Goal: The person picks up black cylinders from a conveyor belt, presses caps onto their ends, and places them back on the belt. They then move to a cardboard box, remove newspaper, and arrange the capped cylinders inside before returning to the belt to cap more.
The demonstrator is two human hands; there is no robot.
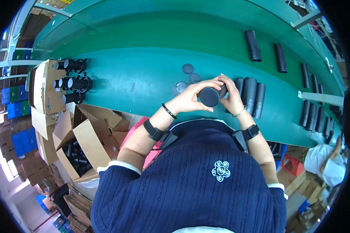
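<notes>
Black capped tube [211, 96] lies between both hands.

On the counter [144, 77], round caps [188, 69] lie just behind the held tube [210, 96]; three tubes [249, 95] lie right of it, a carton [85, 147] left, below.

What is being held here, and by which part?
A black tube, held in both hands: the left hand wraps its near capped end, and the right hand grips the body further along, fingers over the top.
</notes>
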